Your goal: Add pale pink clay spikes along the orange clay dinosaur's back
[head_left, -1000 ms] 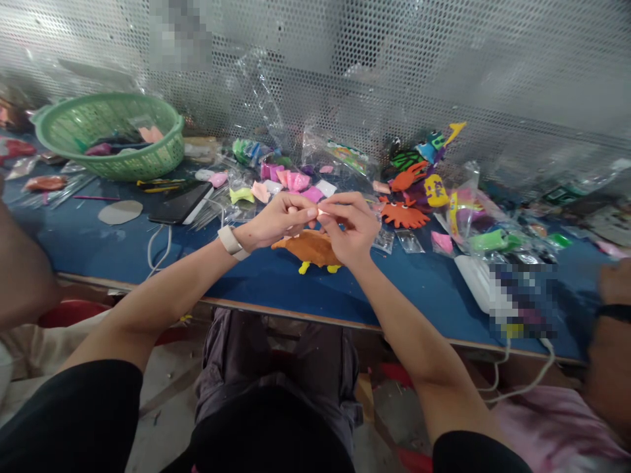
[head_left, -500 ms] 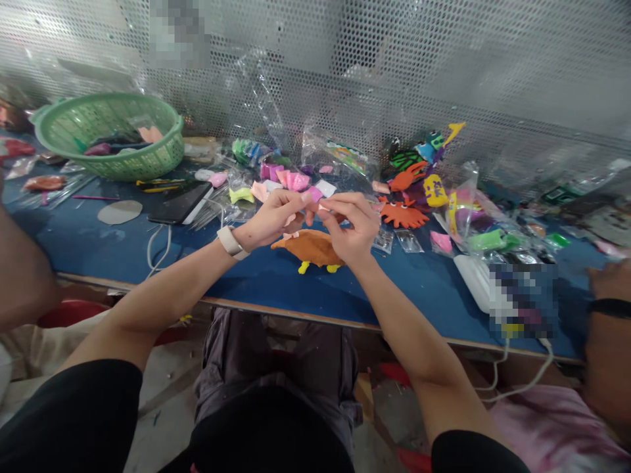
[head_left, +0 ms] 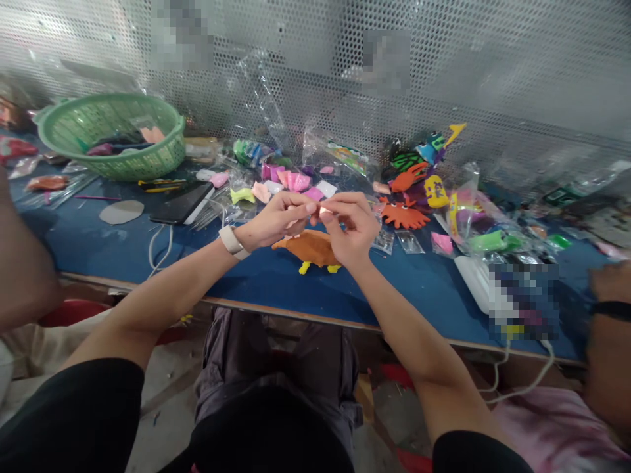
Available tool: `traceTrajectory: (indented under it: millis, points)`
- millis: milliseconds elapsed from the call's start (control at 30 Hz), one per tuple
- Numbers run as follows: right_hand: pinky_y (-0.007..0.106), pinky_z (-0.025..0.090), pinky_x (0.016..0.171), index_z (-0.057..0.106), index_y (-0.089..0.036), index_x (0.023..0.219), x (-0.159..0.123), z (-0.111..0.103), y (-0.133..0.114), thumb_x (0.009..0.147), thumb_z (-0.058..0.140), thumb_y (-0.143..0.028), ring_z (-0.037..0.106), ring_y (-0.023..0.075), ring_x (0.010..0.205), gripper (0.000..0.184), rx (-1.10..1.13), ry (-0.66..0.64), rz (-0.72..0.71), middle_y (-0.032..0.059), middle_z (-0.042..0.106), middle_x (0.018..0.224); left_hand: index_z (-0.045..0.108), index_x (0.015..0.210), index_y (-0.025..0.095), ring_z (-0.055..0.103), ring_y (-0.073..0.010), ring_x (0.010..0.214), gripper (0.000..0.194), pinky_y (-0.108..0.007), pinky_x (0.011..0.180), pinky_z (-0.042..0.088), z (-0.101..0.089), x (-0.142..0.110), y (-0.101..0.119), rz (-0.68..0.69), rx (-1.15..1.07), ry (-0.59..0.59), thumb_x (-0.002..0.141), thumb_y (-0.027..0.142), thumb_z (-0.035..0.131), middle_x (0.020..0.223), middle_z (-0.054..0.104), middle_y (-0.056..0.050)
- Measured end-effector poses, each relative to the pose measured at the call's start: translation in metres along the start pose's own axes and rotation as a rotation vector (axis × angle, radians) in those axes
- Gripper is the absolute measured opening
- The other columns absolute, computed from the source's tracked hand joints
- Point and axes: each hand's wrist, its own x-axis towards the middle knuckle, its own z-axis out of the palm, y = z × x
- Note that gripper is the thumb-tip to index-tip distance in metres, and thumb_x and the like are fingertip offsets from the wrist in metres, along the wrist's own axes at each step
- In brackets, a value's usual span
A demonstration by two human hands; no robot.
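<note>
Both of my hands meet above the table with their fingertips almost together. My left hand [head_left: 286, 218] is closed in a pinch, and my right hand [head_left: 353, 226] pinches from the other side. Between the fingertips shows a small pale pink piece of clay [head_left: 323, 211], mostly covered by fingers. Just below them lies an orange-brown clay figure [head_left: 311, 248] with a pointed left end and yellow feet [head_left: 304, 267]. My right hand hides its right end.
Behind my hands lie packets of coloured clay [head_left: 296, 180]. A green basket [head_left: 148, 154] and a phone [head_left: 181, 203] are to the left. Orange clay crabs [head_left: 404, 213] and a white cabled device [head_left: 473, 282] stand to the right. Other people's arms reach in at both sides.
My left fingers have shifted slightly, the thumb now lying straighter toward my right fingertips. The pale piece shows less between the fingers. The brown figure has stayed in place.
</note>
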Motion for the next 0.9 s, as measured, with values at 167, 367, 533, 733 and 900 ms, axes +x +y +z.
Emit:
traceTrajectory:
  millis: [167, 367, 533, 733, 900]
  points:
    - [0.036, 0.069, 0.073, 0.082, -0.034, 0.108, 0.002, 0.002, -0.005, 0.107, 0.074, -0.049, 0.077, 0.0187, 0.101, 0.018, 0.124, -0.027, 0.032, 0.0024, 0.078, 0.111, 0.088, 0.098, 0.02, 0.03, -0.0002, 0.041, 0.038, -0.02, 0.042, 0.021, 0.002, -0.001, -0.003, 0.015, -0.027, 0.054, 0.083, 0.055, 0.097, 0.061, 0.059, 0.005]
    - [0.035, 0.068, 0.079, 0.083, -0.034, 0.108, 0.006, 0.004, -0.01, 0.106, 0.076, -0.043, 0.077, 0.0162, 0.096, 0.012, 0.208, -0.05, 0.021, 0.0013, 0.079, 0.105, 0.09, 0.091, 0.022, 0.03, -0.0028, 0.042, 0.038, -0.019, 0.043, 0.022, 0.006, -0.002, -0.006, 0.003, 0.006, 0.056, 0.08, 0.057, 0.098, 0.046, 0.044, 0.008]
    - [0.036, 0.068, 0.078, 0.083, -0.033, 0.107, 0.005, 0.003, -0.011, 0.106, 0.075, -0.046, 0.077, 0.0168, 0.097, 0.015, 0.188, -0.065, 0.041, 0.0018, 0.08, 0.107, 0.088, 0.086, 0.02, 0.029, -0.0019, 0.041, 0.041, -0.018, 0.042, 0.022, 0.006, -0.001, -0.007, 0.004, 0.0, 0.076, 0.078, 0.058, 0.099, 0.045, 0.044, 0.008]
    - [0.033, 0.067, 0.078, 0.085, -0.034, 0.11, 0.006, 0.002, -0.011, 0.106, 0.077, -0.041, 0.077, 0.0152, 0.098, 0.011, 0.246, -0.097, 0.044, 0.0013, 0.081, 0.108, 0.086, 0.081, 0.018, 0.037, -0.0021, 0.041, 0.041, -0.016, 0.041, 0.026, 0.008, -0.002, -0.005, -0.004, -0.019, 0.078, 0.078, 0.056, 0.1, 0.046, 0.05, 0.006]
    - [0.032, 0.066, 0.075, 0.085, -0.033, 0.108, 0.007, 0.002, -0.009, 0.104, 0.079, -0.041, 0.076, 0.0156, 0.097, 0.01, 0.235, -0.077, 0.056, 0.0014, 0.081, 0.106, 0.084, 0.076, 0.016, 0.037, -0.0006, 0.04, 0.046, -0.016, 0.04, 0.025, 0.008, -0.001, -0.004, -0.026, -0.03, 0.099, 0.074, 0.057, 0.102, 0.053, 0.063, 0.003]
